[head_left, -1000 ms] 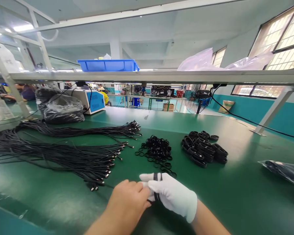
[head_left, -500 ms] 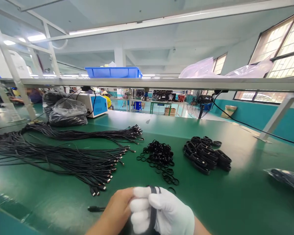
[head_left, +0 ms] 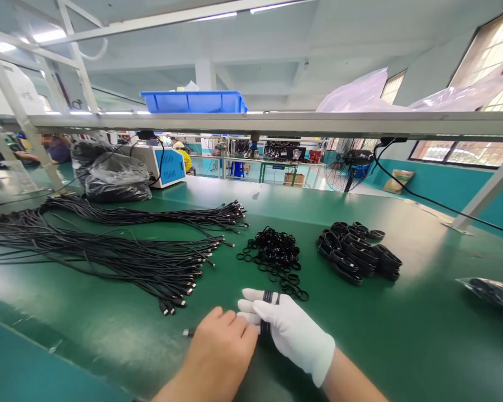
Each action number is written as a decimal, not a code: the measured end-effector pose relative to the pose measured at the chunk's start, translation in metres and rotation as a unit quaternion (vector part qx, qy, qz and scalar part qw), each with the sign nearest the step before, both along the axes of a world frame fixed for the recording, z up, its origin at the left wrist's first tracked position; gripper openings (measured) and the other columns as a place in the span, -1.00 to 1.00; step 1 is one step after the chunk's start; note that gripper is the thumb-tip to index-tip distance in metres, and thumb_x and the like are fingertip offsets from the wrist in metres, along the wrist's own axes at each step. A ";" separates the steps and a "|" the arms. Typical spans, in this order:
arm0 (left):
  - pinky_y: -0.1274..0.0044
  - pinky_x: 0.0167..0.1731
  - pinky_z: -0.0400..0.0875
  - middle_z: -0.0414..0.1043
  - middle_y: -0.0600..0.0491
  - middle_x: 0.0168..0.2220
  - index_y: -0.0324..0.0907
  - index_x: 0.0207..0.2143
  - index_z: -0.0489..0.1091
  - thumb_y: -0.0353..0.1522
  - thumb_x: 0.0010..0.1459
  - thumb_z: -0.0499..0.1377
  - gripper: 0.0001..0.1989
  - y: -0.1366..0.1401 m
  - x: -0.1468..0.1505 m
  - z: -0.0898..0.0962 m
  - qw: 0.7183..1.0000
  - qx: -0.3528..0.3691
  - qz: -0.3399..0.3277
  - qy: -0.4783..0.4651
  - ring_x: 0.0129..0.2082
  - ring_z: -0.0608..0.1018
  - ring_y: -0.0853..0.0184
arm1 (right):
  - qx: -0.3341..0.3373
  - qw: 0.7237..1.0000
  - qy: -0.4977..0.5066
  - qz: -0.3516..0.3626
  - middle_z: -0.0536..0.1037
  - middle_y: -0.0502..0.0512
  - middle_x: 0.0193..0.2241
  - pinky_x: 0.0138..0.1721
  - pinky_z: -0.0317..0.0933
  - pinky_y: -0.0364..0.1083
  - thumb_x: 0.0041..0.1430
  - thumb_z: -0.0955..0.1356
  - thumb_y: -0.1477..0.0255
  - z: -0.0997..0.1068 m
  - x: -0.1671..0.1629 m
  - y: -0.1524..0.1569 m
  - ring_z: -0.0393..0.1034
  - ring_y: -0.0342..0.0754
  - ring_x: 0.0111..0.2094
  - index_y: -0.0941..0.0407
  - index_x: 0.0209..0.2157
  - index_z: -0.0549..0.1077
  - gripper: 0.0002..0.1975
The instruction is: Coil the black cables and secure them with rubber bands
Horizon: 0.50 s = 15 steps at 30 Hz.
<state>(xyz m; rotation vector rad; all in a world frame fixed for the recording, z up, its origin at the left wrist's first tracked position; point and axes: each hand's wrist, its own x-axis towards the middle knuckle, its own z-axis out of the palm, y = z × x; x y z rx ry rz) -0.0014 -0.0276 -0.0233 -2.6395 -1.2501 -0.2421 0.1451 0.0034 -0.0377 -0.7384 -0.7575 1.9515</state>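
Observation:
A black cable (head_left: 267, 296) is looped around the fingers of my right hand (head_left: 297, 335), which wears a white glove. The thumb presses over the loops. A thin black ring (head_left: 278, 299) also sits around a gloved finger. My bare left hand (head_left: 222, 346) is closed beside the gloved fingertips, gripping the cable's free end. The cable's plug (head_left: 188, 333) sticks out to the left of that fist. Just beyond the hands lies a pile of small black rings (head_left: 279, 248). To its right are several coiled black cables (head_left: 356, 251).
Long loose black cables (head_left: 121, 254) spread over the left of the green table (head_left: 121, 340). Behind them stand a plastic-wrapped bundle (head_left: 117, 176) and a blue-and-white machine (head_left: 167, 166). A bagged item (head_left: 492, 293) lies at the right edge. A shelf (head_left: 276, 121) crosses overhead.
My left hand has come from behind the gloved hand to its near left side, closed in a fist. The plug now sticks out less far. The view has tilted down slightly.

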 end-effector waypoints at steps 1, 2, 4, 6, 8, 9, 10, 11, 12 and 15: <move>0.48 -0.45 0.16 0.46 0.09 -0.48 -0.16 -0.48 0.35 -0.48 0.08 0.16 -0.90 0.005 -0.004 0.010 1.000 0.006 -0.025 0.003 -0.48 0.46 0.28 | 0.006 1.000 -0.008 0.022 0.47 0.08 -0.43 -0.31 0.16 -0.10 -0.20 0.52 0.39 0.000 -0.002 -0.001 0.33 -0.14 -0.42 0.22 -0.28 0.44 -0.60; 0.48 -0.44 0.15 0.46 0.10 -0.48 -0.16 -0.47 0.35 -0.42 0.07 0.20 -0.91 0.010 -0.007 0.020 0.999 0.001 -0.044 0.006 -0.48 0.45 0.29 | 0.014 0.999 -0.008 0.051 0.46 0.07 -0.47 -0.34 0.15 -0.11 -0.18 0.51 0.38 0.000 -0.003 -0.003 0.31 -0.15 -0.45 0.24 -0.32 0.44 -0.65; 0.51 -0.45 0.13 0.46 0.13 -0.49 -0.17 -0.48 0.35 -0.28 0.01 0.28 -0.81 0.021 -0.014 0.039 0.997 -0.040 -0.069 0.004 -0.47 0.44 0.33 | 0.028 0.992 0.017 0.121 0.42 0.06 -0.52 -0.38 0.15 -0.10 -0.15 0.49 0.33 -0.001 -0.005 -0.007 0.30 -0.15 -0.49 0.27 -0.40 0.44 -0.67; 0.54 -0.44 0.13 0.44 0.18 -0.52 -0.16 -0.50 0.36 -0.20 -0.09 0.34 -0.73 0.031 -0.019 0.052 0.991 -0.100 -0.083 -0.016 -0.47 0.43 0.37 | 0.017 0.979 0.053 0.198 0.42 0.09 -0.50 -0.35 0.17 -0.08 -0.14 0.48 0.30 -0.003 -0.006 -0.011 0.33 -0.12 -0.48 0.29 -0.38 0.43 -0.64; 0.58 -0.41 0.16 0.43 0.22 -0.53 -0.15 -0.51 0.38 -0.22 -0.10 0.35 -0.75 0.039 -0.024 0.058 0.982 -0.157 -0.090 -0.045 -0.47 0.42 0.42 | -0.021 0.960 0.088 0.263 0.41 0.06 -0.51 -0.35 0.18 -0.09 -0.17 0.48 0.34 -0.005 -0.007 -0.014 0.34 -0.13 -0.47 0.27 -0.33 0.42 -0.63; 0.60 -0.40 0.17 0.43 0.23 -0.53 -0.14 -0.51 0.39 -0.25 -0.10 0.35 -0.78 0.043 -0.026 0.058 0.978 -0.180 -0.093 -0.060 -0.46 0.42 0.44 | -0.041 0.953 0.097 0.286 0.39 0.03 -0.53 -0.36 0.17 -0.10 -0.19 0.49 0.38 -0.007 -0.007 -0.016 0.33 -0.15 -0.49 0.27 -0.33 0.41 -0.63; 0.61 -0.39 0.19 0.43 0.24 -0.54 -0.14 -0.51 0.39 -0.26 -0.09 0.35 -0.79 0.046 -0.027 0.057 0.973 -0.199 -0.097 -0.071 -0.45 0.42 0.44 | -0.055 0.948 0.097 0.299 0.38 0.01 -0.56 -0.37 0.16 -0.12 -0.22 0.49 0.41 -0.008 -0.008 -0.017 0.33 -0.17 -0.50 0.27 -0.34 0.41 -0.64; 0.61 -0.38 0.20 0.43 0.24 -0.53 -0.14 -0.52 0.40 -0.26 -0.09 0.35 -0.80 0.048 -0.029 0.055 0.968 -0.212 -0.104 -0.082 -0.43 0.42 0.44 | -0.062 0.949 0.086 0.297 0.39 0.01 -0.57 -0.37 0.16 -0.12 -0.24 0.49 0.43 -0.009 -0.009 -0.018 0.33 -0.17 -0.51 0.27 -0.35 0.41 -0.64; 0.61 -0.34 0.22 0.44 0.23 -0.51 -0.13 -0.52 0.41 -0.26 -0.10 0.36 -0.80 0.049 -0.031 0.052 0.966 -0.212 -0.112 -0.094 -0.40 0.43 0.43 | -0.062 0.955 0.066 0.283 0.41 0.04 -0.57 -0.38 0.17 -0.11 -0.24 0.49 0.43 -0.011 -0.010 -0.018 0.35 -0.15 -0.51 0.28 -0.36 0.42 -0.65; 0.49 -0.16 0.22 0.48 0.13 -0.32 -0.12 -0.41 0.46 -0.33 0.00 0.30 -0.90 0.048 -0.034 0.041 0.975 -0.103 -0.115 -0.162 -0.21 0.42 0.32 | -0.043 0.977 0.003 0.208 0.50 0.18 -0.51 -0.40 0.22 -0.04 -0.17 0.44 0.32 -0.014 -0.012 -0.016 0.42 -0.03 -0.50 0.32 -0.37 0.44 -0.64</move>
